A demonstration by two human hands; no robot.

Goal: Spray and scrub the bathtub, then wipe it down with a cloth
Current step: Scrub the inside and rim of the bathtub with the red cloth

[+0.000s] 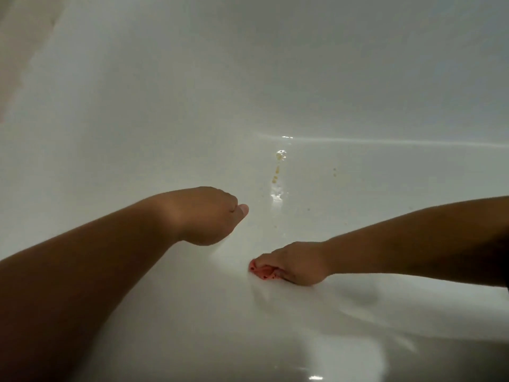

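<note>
Cloth [262, 271] bunched under clenched right grip [296, 264] on bathtub [192, 312]; left grip [210, 216] curled, empty.

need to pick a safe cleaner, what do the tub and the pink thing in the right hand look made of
Bathtub: glossy white, perhaps acrylic or enamel; the sharp light streak and glints show a hard, smooth finish. Pink wad in the right hand: soft, bunched, likely cloth, possibly sponge.
</note>
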